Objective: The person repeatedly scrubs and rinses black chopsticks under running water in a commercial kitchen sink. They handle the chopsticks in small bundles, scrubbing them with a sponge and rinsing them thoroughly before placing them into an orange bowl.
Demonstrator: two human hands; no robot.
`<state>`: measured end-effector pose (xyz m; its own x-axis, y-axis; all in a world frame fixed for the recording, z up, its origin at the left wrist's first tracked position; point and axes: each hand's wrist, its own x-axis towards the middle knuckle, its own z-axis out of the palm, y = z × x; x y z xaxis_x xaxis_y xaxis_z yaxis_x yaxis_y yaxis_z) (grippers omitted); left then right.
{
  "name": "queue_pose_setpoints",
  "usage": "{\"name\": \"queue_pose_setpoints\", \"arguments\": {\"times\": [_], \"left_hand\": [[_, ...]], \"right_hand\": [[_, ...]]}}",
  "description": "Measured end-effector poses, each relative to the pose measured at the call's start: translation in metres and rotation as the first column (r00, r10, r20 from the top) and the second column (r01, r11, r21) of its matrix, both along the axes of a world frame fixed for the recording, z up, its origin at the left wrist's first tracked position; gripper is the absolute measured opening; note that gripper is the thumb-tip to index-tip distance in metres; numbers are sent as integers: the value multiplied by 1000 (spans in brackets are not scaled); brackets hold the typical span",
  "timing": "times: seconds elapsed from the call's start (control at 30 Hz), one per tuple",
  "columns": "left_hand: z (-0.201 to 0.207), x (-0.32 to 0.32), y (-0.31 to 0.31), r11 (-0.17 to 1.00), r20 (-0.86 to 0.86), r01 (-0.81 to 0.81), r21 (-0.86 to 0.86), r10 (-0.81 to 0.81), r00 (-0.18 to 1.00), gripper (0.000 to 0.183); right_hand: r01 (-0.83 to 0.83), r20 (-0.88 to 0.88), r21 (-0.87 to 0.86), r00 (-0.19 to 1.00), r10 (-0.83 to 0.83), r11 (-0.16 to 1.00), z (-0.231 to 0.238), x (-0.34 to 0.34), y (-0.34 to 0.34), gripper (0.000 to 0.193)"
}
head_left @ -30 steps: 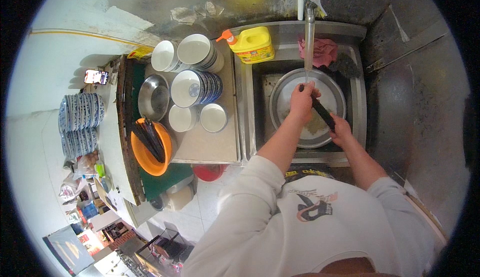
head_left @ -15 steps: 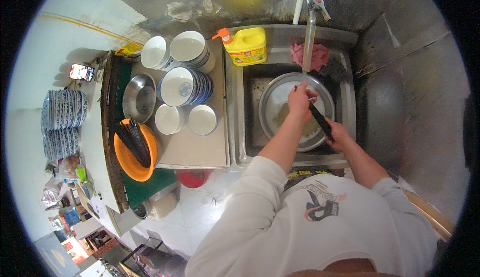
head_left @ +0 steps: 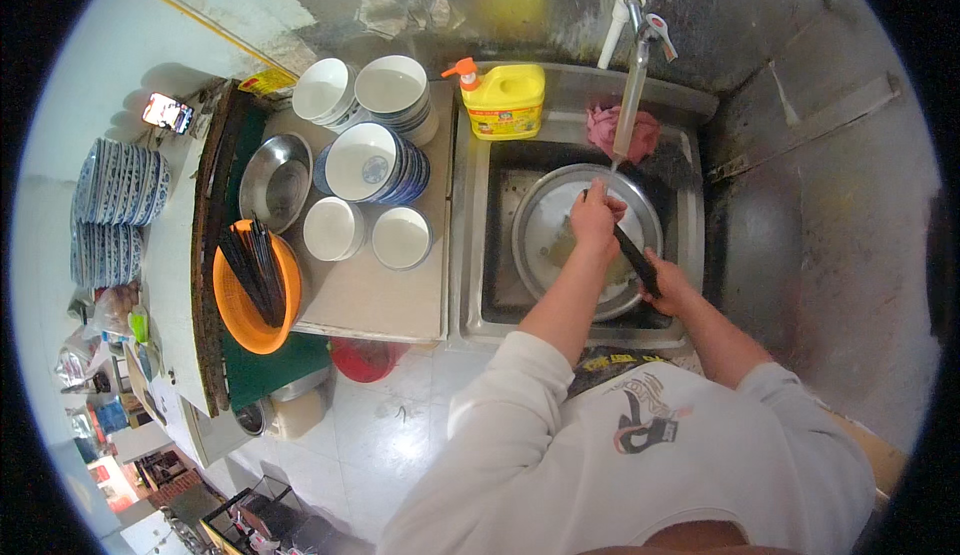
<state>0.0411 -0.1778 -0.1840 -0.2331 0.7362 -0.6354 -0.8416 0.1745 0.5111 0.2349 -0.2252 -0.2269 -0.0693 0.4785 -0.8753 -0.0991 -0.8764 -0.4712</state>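
Note:
Over a round metal basin (head_left: 522, 220) in the sink, both my hands hold a slanting bundle of black chopsticks (head_left: 632, 259). My left hand (head_left: 596, 219) is closed round its far end, right below the faucet's clear tube (head_left: 630, 105). My right hand (head_left: 668, 285) grips the near end by the basin's right rim. The separate sticks in the bundle are hard to make out. Cloudy, whitish water stands in the basin, partly hidden by my hands and forearm.
A yellow pump bottle (head_left: 507, 103) and a pink cloth (head_left: 622, 135) rest on the back ledge of the sink (head_left: 465, 295). Stacked bowls (head_left: 365, 163), a metal bowl (head_left: 275, 183) and an orange basket (head_left: 226, 290) of black chopsticks are on the left.
The whole view has shifted slightly. Both hands still hold the black bundle, with my left hand in much the same place under the tube.

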Motion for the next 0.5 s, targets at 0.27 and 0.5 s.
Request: {"name": "queue_pose_setpoints", "arguments": {"times": [0.27, 0.5], "left_hand": [[8, 8, -2, 976, -70, 178, 122, -170, 983, 24], [5, 5, 5, 999, -76, -24, -39, 21, 997, 23]], "right_hand": [[-39, -102, 44, 994, 44, 998, -21, 35, 12, 35], [119, -99, -38, 988, -122, 992, 20, -7, 1, 25]]}}
